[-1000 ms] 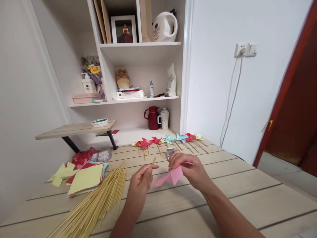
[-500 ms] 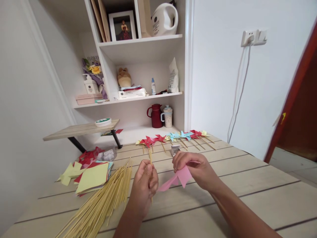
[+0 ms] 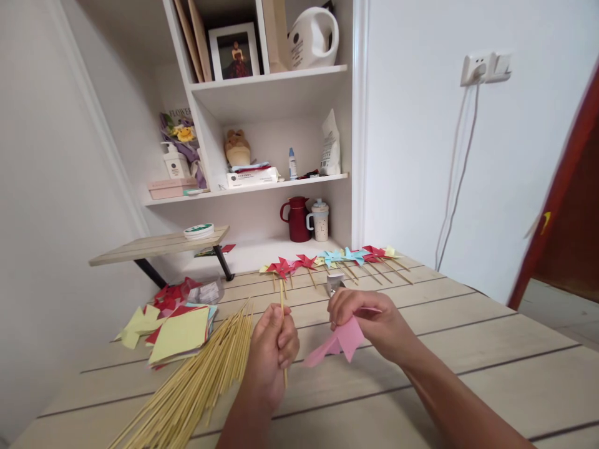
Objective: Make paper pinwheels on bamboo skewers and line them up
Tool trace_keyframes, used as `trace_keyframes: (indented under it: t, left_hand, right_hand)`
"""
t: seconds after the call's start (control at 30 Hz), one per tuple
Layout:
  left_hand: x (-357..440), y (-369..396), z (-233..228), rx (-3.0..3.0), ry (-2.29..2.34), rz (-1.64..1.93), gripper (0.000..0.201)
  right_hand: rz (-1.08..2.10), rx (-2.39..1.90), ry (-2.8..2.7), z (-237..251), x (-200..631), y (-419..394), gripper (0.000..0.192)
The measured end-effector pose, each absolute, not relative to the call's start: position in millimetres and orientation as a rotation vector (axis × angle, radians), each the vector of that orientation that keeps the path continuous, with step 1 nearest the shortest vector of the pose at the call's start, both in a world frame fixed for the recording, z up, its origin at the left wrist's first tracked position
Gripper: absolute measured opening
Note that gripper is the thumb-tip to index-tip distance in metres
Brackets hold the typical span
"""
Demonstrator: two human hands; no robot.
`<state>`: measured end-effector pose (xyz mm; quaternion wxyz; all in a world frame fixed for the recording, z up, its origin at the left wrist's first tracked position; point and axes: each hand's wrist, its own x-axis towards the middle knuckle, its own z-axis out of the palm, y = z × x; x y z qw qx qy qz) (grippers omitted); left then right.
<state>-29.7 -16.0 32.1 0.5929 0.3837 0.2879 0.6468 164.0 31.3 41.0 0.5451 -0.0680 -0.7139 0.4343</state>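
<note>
My left hand [image 3: 275, 340] is closed around a thin wooden stick [image 3: 282, 295], which stands nearly upright and pokes out above and below the fist. To its right, my right hand [image 3: 362, 318] pinches a pink paper pinwheel [image 3: 344, 342] whose folded blades hang below the fingers. The stick and the pink paper are apart. Just beyond my right fingers is a small metallic object [image 3: 335, 282], partly hidden by the hand. Left of my left hand lies a spread bundle of wooden sticks [image 3: 206, 374].
Finished pinwheels [image 3: 332, 257] on sticks line the table's far edge. At left are stacked paper squares [image 3: 180, 335], a loose yellow folded paper [image 3: 139, 325], a clear plastic container [image 3: 208, 291] and a small raised wooden shelf [image 3: 154, 245]. A red jug [image 3: 298, 221] and cup [image 3: 320, 222] stand behind.
The stick in my left hand has turned slightly more upright. My right hand keeps its hold on the pink pinwheel, and the whole view has shifted a little.
</note>
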Motion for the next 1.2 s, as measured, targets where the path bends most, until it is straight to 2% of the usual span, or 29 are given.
trace_keyframes:
  t: [0.63, 1.0, 1.2]
  left_hand:
    - [-35.6, -14.9, 31.5, 0.735, 0.395, 1.423, 0.022]
    - [-34.7, -17.1, 30.9, 0.769, 0.477, 1.435, 0.020]
    - [-31.4, -17.3, 33.1, 0.822, 0.523, 1.495, 0.026]
  right_hand:
    - [1.013, -0.177, -1.728, 43.7, 163.7, 30.0, 0.008]
    - [1.015, -0.167, -1.741, 44.2, 163.5, 29.2, 0.007]
    - [1.020, -0.174, -1.750, 44.7, 163.6, 27.6, 0.008]
